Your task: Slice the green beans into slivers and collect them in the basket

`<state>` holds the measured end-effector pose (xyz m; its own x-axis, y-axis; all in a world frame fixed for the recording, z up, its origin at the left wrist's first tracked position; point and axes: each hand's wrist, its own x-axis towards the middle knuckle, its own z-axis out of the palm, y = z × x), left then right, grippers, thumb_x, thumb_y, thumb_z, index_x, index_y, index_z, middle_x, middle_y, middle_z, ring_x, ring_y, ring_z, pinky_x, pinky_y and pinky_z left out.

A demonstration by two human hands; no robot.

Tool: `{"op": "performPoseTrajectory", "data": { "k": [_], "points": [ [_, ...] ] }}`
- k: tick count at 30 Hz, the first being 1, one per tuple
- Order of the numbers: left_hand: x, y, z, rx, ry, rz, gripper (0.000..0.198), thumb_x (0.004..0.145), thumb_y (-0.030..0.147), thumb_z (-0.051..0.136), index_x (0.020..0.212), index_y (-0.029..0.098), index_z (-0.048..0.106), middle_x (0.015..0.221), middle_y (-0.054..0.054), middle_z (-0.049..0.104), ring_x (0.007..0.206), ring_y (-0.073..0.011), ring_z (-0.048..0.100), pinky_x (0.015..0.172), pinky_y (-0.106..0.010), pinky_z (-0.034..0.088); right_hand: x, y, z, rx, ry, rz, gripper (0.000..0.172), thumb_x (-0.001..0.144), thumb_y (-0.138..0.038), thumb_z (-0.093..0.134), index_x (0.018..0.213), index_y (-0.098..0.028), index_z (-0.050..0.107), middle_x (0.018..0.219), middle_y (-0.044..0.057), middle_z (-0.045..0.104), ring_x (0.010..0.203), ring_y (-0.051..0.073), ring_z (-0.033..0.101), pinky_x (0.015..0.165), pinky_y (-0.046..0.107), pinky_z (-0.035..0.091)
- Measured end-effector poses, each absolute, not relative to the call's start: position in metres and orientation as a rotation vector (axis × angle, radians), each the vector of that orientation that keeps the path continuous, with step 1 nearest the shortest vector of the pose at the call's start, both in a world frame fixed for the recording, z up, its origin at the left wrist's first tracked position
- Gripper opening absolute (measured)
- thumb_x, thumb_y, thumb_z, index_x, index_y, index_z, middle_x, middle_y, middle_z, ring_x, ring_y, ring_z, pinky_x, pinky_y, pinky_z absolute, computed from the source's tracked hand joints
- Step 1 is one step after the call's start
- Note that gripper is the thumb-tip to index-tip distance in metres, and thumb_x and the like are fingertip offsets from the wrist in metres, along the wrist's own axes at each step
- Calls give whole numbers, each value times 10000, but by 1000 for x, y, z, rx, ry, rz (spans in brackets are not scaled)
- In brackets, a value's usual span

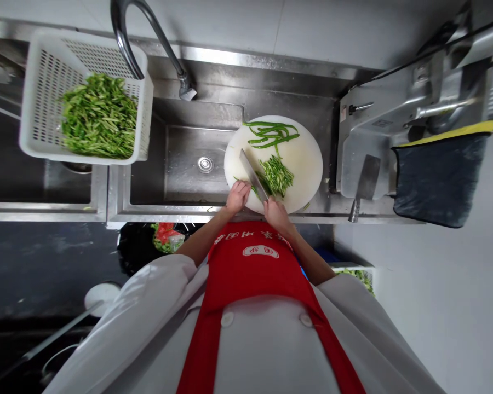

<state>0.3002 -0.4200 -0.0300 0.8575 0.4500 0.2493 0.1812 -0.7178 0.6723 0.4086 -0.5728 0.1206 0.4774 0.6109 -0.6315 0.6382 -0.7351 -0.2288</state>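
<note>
A round white cutting board [308, 169] lies across the sink's right side. My right hand [276, 213] is closed on the handle of a kitchen knife [252, 174], whose blade slants up to the left over the board. At the board's lower left edge, my left hand [238, 196] curls its fingers down beside the blade. Bits of green show on both sides of these fingertips; what lies under them is mostly hidden. Right of the blade sits a heap of sliced green peppers [278, 175]. Several long, thin whole green peppers [271, 134] lie at the board's far side.
A white perforated basket [30, 109] full of cut greens [101, 117] stands over the sink divider at left, under a curved faucet [160, 38]. The steel sink basin [184, 164] is left of the board. At right are a cleaver [367, 178] and a dark cloth [439, 175].
</note>
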Motion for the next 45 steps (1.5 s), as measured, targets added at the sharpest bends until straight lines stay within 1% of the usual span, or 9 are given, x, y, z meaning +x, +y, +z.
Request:
{"op": "performPoseTrajectory", "data": {
  "k": [8, 11, 14, 22, 30, 35, 38, 42, 45],
  "points": [
    [295, -419, -32, 2379, 433, 527, 315, 1025, 238, 400, 1168, 177, 674, 1115, -130, 648, 1137, -272, 551, 1019, -482, 485, 411, -564, 107, 2688, 1202, -1070, 355, 1072, -278, 311, 1231, -100, 574, 1096, 180, 710, 1049, 266, 671, 909, 314, 461],
    [293, -420, -30, 2375, 417, 529, 313, 1029, 253, 405, 1163, 172, 676, 1131, -133, 646, 1140, -269, 549, 1022, -480, 485, 423, -567, 101, 2691, 1250, -1053, 345, 1074, -311, 335, 1208, -122, 590, 1136, 173, 708, 1082, 255, 657, 937, 304, 443],
    [295, -426, -28, 2355, 375, 516, 301, 1030, 276, 427, 1165, 179, 677, 1135, -132, 644, 1115, -261, 563, 1004, -477, 500, 432, -580, 100, 2660, 1235, -1048, 358, 1072, -337, 338, 1195, -129, 602, 1125, 170, 713, 1057, 261, 669, 919, 307, 448],
    [296, -431, -35, 2334, 272, 531, 286, 1027, 259, 431, 1168, 174, 665, 1143, -136, 654, 1116, -250, 572, 1009, -480, 514, 424, -601, 116, 2536, 1257, -1090, 417, 1078, -351, 267, 1309, -134, 538, 1037, 164, 725, 980, 280, 699, 855, 322, 473],
    [293, -431, -41, 2366, 277, 473, 314, 1028, 273, 404, 1164, 172, 669, 1155, -140, 650, 1128, -255, 580, 1024, -501, 511, 423, -580, 116, 2550, 1296, -1159, 407, 1074, -300, 263, 1278, -103, 555, 1111, 186, 708, 1045, 274, 681, 911, 327, 474],
    [293, -433, -39, 2354, 279, 443, 316, 1027, 267, 400, 1170, 167, 663, 1152, -143, 646, 1144, -253, 571, 1032, -504, 502, 423, -578, 116, 2575, 1297, -1165, 394, 1071, -313, 291, 1244, -107, 578, 1084, 187, 712, 1031, 285, 686, 902, 334, 478],
    [291, -429, -31, 2341, 315, 432, 306, 1028, 279, 411, 1160, 177, 669, 1159, -138, 641, 1133, -252, 571, 1024, -506, 501, 422, -572, 112, 2593, 1265, -1180, 381, 1069, -292, 304, 1263, -98, 568, 1117, 194, 706, 1045, 283, 682, 909, 334, 475],
    [286, -417, -20, 2334, 438, 472, 307, 1033, 300, 422, 1145, 169, 675, 1151, -144, 634, 1135, -254, 549, 1016, -480, 496, 426, -567, 109, 2618, 1281, -1179, 380, 1072, -311, 314, 1269, -106, 567, 1132, 190, 701, 1072, 274, 668, 941, 336, 464],
    [283, -411, -18, 2346, 408, 441, 300, 1031, 298, 428, 1110, 168, 687, 1124, -140, 638, 1112, -251, 550, 1002, -462, 503, 430, -574, 112, 2636, 1310, -1128, 382, 1074, -331, 318, 1247, -114, 580, 1130, 188, 698, 1080, 275, 664, 938, 338, 468]
  ]
}}
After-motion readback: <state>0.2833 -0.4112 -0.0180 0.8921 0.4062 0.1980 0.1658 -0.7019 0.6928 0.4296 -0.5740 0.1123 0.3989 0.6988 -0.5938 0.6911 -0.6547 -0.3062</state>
